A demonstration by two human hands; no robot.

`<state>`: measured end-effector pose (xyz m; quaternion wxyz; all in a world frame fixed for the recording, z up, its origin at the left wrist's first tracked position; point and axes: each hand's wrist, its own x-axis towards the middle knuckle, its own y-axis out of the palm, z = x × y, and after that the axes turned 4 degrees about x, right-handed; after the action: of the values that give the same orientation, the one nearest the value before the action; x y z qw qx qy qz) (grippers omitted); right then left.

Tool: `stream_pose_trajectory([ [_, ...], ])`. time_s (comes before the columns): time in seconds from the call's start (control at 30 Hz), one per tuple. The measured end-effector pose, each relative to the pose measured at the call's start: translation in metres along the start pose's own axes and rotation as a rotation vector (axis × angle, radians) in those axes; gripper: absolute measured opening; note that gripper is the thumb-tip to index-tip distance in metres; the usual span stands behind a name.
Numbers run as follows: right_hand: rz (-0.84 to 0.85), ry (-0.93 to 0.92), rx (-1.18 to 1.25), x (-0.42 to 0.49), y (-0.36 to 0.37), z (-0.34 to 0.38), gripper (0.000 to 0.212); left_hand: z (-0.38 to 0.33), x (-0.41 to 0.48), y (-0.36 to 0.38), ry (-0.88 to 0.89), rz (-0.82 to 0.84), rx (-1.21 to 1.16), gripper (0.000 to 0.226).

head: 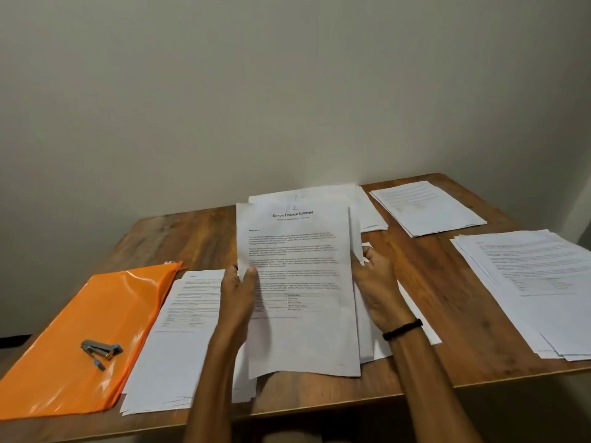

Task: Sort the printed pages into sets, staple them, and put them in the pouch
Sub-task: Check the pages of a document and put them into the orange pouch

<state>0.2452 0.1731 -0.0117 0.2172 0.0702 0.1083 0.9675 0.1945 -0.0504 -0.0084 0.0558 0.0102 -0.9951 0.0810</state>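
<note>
I hold a printed page headed "Sample Financial Statement" (297, 282) raised over the middle of the wooden table (198, 238). My left hand (238, 292) pinches its left edge, thumb on the front. My right hand (377, 282) grips the right edge of the sheets behind it. Further stacks of printed pages lie at the left (179, 340), at the back centre (367, 206), at the back right (425, 207) and at the far right (531, 282). The orange pouch (96, 314) lies flat at the left with a small metal stapler (101, 349) on top.
The table's back edge meets a plain wall. Its front edge runs just below my forearms, and the left stack overhangs it slightly. A black band sits on my right wrist (402, 329). Bare wood shows between the middle pages and the far-right stack.
</note>
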Motion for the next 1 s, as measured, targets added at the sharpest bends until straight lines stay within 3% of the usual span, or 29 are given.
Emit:
stream_pose_trajectory([
  [0.1,0.049,0.010,0.012,-0.006,-0.001,0.006,0.041,0.000,-0.002,0.004,0.041,-0.075,-0.004,0.030],
  [0.3,0.112,-0.187,-0.109,-0.010,0.003,0.015,0.029,-0.015,-0.005,0.010,0.160,-0.137,-0.069,0.038],
  [0.47,0.113,-0.318,-0.164,-0.001,0.006,0.029,0.020,-0.037,0.001,0.013,0.290,-0.148,0.010,0.035],
  [0.63,0.085,-0.254,-0.320,-0.003,0.002,0.005,0.018,-0.006,0.005,0.013,0.259,-0.105,0.085,0.036],
  [0.87,0.053,-0.261,-0.413,-0.001,0.001,-0.001,0.023,0.003,-0.002,0.021,0.220,-0.179,0.132,0.021],
  [1.0,-0.096,-0.303,-0.452,0.014,-0.005,0.024,0.018,-0.025,0.003,0.027,0.252,-0.206,0.105,0.017],
])
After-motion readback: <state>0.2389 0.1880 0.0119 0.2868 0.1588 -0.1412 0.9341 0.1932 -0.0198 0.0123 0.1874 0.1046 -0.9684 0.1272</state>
